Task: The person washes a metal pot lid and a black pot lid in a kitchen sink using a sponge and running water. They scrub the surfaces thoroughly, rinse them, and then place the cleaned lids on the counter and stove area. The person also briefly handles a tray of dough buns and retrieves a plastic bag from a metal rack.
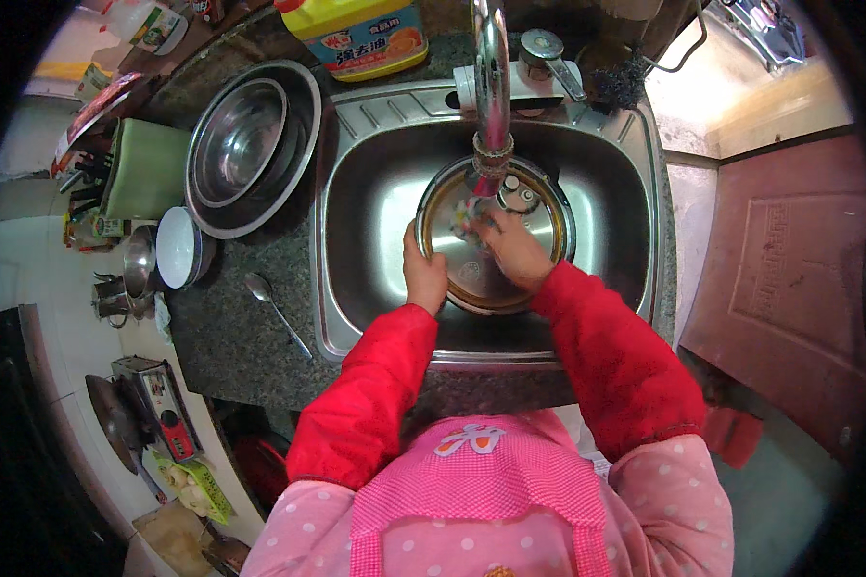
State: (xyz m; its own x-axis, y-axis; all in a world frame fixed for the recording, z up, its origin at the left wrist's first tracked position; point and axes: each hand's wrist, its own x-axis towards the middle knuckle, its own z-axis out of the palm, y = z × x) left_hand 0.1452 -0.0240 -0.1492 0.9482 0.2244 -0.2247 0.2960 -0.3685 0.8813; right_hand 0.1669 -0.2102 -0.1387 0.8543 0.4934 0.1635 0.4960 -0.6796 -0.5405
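A round metal pot lid [469, 270] with a brownish rim lies tilted in the stainless steel sink [361, 180]. My left hand [426, 274] grips the lid's left edge. Over the lid's inner face, my right hand [512, 245] holds a multicoloured scrubbing cloth or pad [468, 220] against the metal. Near the top of the lid is a small metal fitting [519, 193] with two round ends. The chrome faucet [491, 86] hangs above it and hides part of the rim.
Left of the sink are nested metal basins [252, 216], a white bowl [177, 249] and a metal spoon [278, 310]. Behind stand a yellow detergent jug [361, 36] and the faucet lever [566, 78]. A dark scouring ball [617, 85] sits at the back right corner.
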